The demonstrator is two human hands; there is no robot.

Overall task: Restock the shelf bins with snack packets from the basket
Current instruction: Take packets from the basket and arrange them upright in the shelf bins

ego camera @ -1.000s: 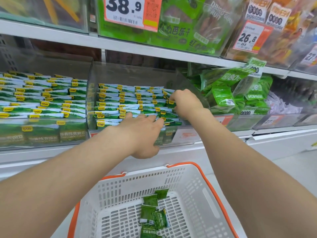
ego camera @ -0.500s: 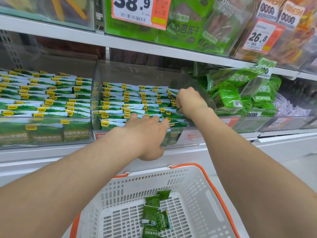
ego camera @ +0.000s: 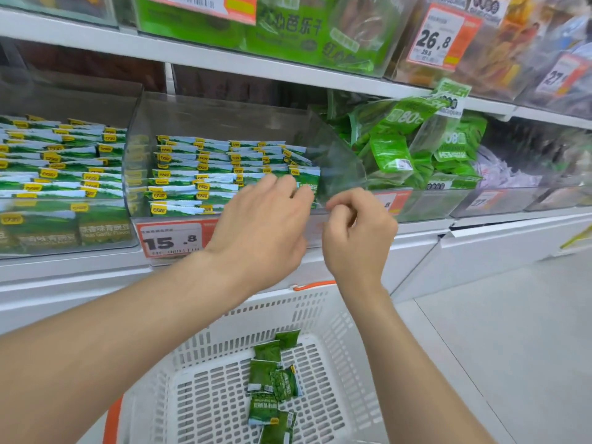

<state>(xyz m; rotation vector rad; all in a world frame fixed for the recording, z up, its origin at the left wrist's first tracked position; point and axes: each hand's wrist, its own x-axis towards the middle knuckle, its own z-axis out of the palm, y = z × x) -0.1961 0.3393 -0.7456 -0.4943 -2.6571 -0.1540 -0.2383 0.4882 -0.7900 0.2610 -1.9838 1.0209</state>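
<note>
Head view: the left hand [ego camera: 262,225] reaches over the front of the middle bin [ego camera: 224,120], its fingers nearly straight and resting on the front packets [ego camera: 208,174]. The right hand [ego camera: 358,232] is curled at the bin's front rim; whether it pinches anything I cannot tell. Below, loose packets [ego camera: 272,382] lie in the basket [ego camera: 323,315].

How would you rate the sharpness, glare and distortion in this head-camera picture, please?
Head view: even, soft lighting with no hard shadows; the 15.8 price tag and the packets in the basket are sharp; the far-right bins are smeared; the clear bin wall carries hazy reflections; the wide lens bows the shelf edge.
</note>
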